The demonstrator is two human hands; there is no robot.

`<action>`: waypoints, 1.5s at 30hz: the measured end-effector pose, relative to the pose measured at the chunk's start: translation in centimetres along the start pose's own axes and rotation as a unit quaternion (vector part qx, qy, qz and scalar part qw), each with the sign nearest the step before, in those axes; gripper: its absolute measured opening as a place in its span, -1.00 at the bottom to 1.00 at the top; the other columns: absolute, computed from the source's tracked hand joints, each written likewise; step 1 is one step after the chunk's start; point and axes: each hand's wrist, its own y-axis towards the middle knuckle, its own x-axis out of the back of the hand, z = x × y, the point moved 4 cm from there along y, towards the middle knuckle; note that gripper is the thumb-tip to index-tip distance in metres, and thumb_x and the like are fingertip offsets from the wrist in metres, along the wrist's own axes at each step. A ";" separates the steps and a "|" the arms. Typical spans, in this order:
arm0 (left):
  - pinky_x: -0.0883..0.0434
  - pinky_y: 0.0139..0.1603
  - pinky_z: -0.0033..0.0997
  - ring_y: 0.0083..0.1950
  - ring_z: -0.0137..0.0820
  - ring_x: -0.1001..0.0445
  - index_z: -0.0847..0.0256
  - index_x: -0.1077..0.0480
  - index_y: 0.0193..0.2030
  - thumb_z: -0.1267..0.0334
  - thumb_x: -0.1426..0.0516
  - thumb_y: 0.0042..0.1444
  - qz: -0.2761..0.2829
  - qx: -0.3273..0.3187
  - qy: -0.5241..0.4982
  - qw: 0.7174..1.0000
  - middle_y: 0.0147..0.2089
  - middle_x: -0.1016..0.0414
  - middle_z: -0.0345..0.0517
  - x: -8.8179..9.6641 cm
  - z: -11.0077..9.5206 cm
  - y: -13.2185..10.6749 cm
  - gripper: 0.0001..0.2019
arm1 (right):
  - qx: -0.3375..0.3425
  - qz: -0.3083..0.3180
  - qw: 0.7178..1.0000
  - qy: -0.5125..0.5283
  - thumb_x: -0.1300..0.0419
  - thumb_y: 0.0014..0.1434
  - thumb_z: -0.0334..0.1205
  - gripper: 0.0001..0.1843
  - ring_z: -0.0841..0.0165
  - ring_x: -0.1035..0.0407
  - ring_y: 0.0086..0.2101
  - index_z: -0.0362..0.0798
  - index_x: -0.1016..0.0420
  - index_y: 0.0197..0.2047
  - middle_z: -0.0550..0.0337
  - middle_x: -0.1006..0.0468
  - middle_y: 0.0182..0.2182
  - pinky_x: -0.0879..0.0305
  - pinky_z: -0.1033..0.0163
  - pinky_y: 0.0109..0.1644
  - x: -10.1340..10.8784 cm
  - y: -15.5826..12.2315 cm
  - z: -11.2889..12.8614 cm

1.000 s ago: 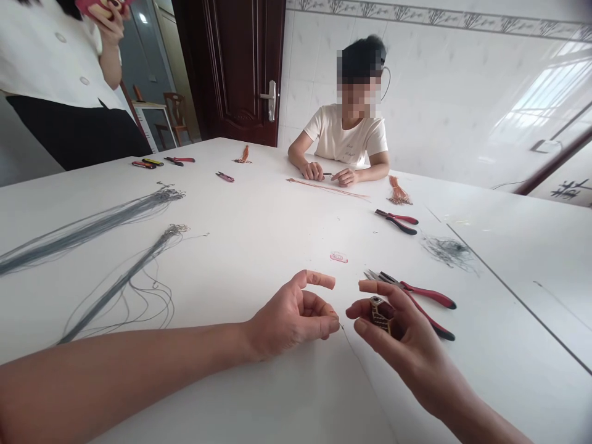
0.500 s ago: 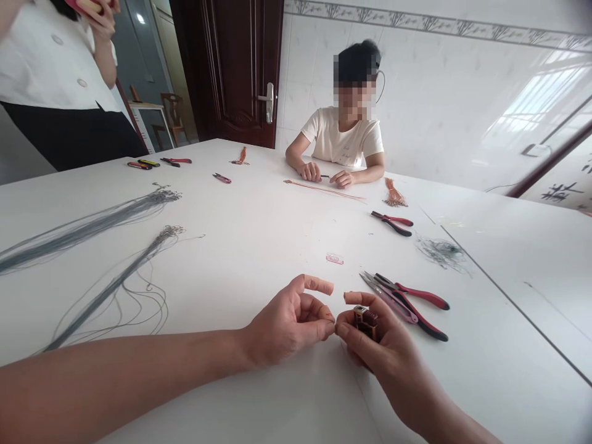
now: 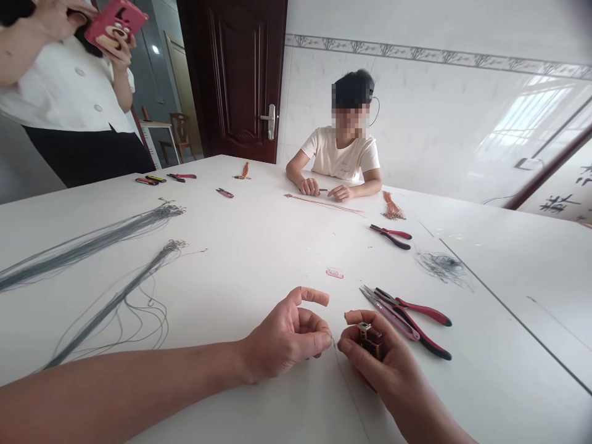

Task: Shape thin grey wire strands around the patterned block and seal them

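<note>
My left hand [image 3: 283, 338] pinches a thin line [image 3: 333, 348] between thumb and fingertips, and the line trails down towards the white table [image 3: 259, 271]. A tan finger cot [image 3: 315, 296] covers its index finger. My right hand [image 3: 377, 357], also wearing a finger cot [image 3: 356, 317], grips a small brown block with a metal end [image 3: 371, 340], a few centimetres from the left fingertips. Just beyond it lie pink-handled thread snips [image 3: 391, 314] and red-and-black pliers [image 3: 419, 324]; my right hand touches neither.
Two bundles of grey line [image 3: 115, 296] lie at the left. A tangle of line [image 3: 441, 265], more pliers [image 3: 391, 236] and orange cord bunches [image 3: 393, 209] lie ahead. A seated person [image 3: 340, 154] works across the table; a standing person [image 3: 69, 92] holds a pink phone.
My hands have parted slightly after nearly touching half a second ago, and the line now shows at my left fingertips. The view has tilted upward, and the standing person's phone has come into view.
</note>
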 end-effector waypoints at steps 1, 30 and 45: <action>-0.21 -0.31 -0.41 -0.42 -0.58 -0.25 0.12 -0.12 -0.04 0.39 -0.14 -0.01 0.000 0.001 -0.001 1.000 -0.41 -0.31 -0.31 0.0 0.0 0.0 -0.61 | 0.001 -0.001 1.000 -0.010 -0.22 -0.02 -0.02 -0.63 0.52 -0.03 -0.54 0.01 -0.24 -0.19 0.36 -0.29 -0.48 0.06 0.37 -0.50 0.0 0.1 -0.2; -0.23 -0.33 -0.42 -0.43 -0.57 -0.27 0.16 -0.18 -0.08 0.34 -0.19 -0.05 0.004 0.006 -0.003 1.000 -0.41 -0.33 -0.28 0.3 0.1 -0.2 -0.61 | 0.040 0.024 0.999 0.026 0.14 0.12 0.29 -0.43 0.47 0.00 -0.58 -0.04 -0.30 -0.15 0.29 -0.22 -0.57 0.09 0.34 -0.52 0.8 0.3 -0.7; -0.19 -0.28 -0.44 -0.42 -0.58 -0.28 0.09 -0.17 0.02 0.22 -0.20 -0.03 0.025 0.026 -0.024 0.999 -0.40 -0.26 -0.30 -1.2 -2.3 1.8 -0.54 | 0.088 -0.028 0.996 0.019 0.21 0.15 0.23 -0.40 0.46 0.02 -0.64 -0.10 -0.33 -0.49 0.27 -0.17 -0.70 0.10 0.32 -0.55 2.4 2.5 -0.3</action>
